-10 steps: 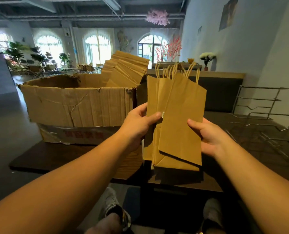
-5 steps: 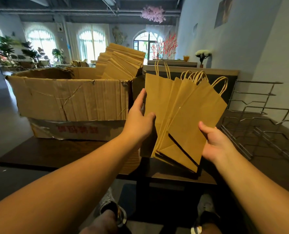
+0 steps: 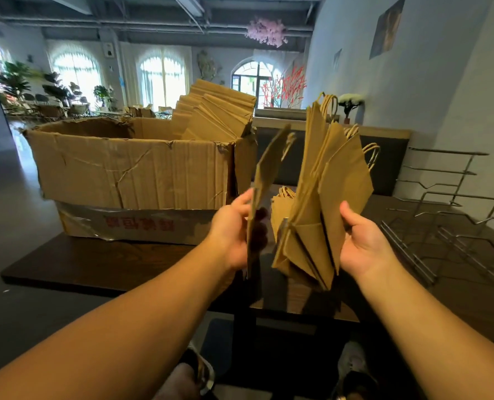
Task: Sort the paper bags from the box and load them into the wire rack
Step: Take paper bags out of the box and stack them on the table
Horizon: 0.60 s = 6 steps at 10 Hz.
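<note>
Landmark: the torn cardboard box point(image 3: 130, 171), open-topped, with red print along its base.

- The box sat on a dark table point(image 3: 96, 264). A stack of flat bags point(image 3: 220, 116) stood out of the box's right end, leaning above its rim.
- The left hand point(image 3: 231, 232) was just in front of the box's right corner, raised clear of the table. It pinched 1 single paper bag point(image 3: 269, 166), with the thumb on the side facing the box and the fingers point(image 3: 260, 226) curled against the far side. The bag stood nearly upright and edge-on to the camera. Its top tilted away from the box and its handle was blurred.
- The right hand point(image 3: 367, 243) was farther right of the box, apart from the left hand, palm turned toward the box. It gripped a fanned bundle of paper bags point(image 3: 341, 180) near their folded bottoms. The thumb point(image 3: 345, 210) pressed on the outer bag. The fingers were hidden behind the bundle, so I could not tell whether they were spread.
- The bundle splayed open at the top, with twisted handles showing above. Its lower corners hung close over the table, and I could not tell whether they touched it.
- There was a clear gap between the single bag and the bundle.
- A wire rack point(image 3: 453, 215) stood on the table well to the right of the box, beyond the right hand.
</note>
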### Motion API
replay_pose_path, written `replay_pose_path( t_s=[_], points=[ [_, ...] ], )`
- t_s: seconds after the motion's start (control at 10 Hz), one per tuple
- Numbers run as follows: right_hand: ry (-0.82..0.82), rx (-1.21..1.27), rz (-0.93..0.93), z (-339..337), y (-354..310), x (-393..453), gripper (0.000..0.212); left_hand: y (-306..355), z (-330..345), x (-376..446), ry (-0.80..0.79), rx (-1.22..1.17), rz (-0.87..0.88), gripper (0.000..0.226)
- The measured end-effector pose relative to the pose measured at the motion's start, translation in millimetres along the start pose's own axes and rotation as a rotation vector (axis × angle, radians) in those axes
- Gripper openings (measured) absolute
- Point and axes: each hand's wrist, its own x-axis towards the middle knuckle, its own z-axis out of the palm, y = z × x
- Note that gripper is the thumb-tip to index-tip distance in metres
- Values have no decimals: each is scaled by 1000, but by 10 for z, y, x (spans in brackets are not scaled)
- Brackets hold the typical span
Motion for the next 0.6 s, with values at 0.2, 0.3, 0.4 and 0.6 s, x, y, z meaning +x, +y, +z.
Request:
replay_pose_path(
  t_s=[0.2, 0.3, 0.4, 0.6],
  points=[
    [-7, -27, 36, 44, 156, 6, 25, -9, 2, 152, -953, -248, 472, 39],
    [15, -35, 19, -8, 136, 31, 26, 151, 128, 65, -969, -435, 250, 39],
    [25, -43, -9, -79, 82, 56, 28, 226, 243, -273, 205, -310, 51, 32],
    [31, -48, -40, -215, 98, 108, 34, 230, 221, -297, -83, 406, -93, 20]
  ],
)
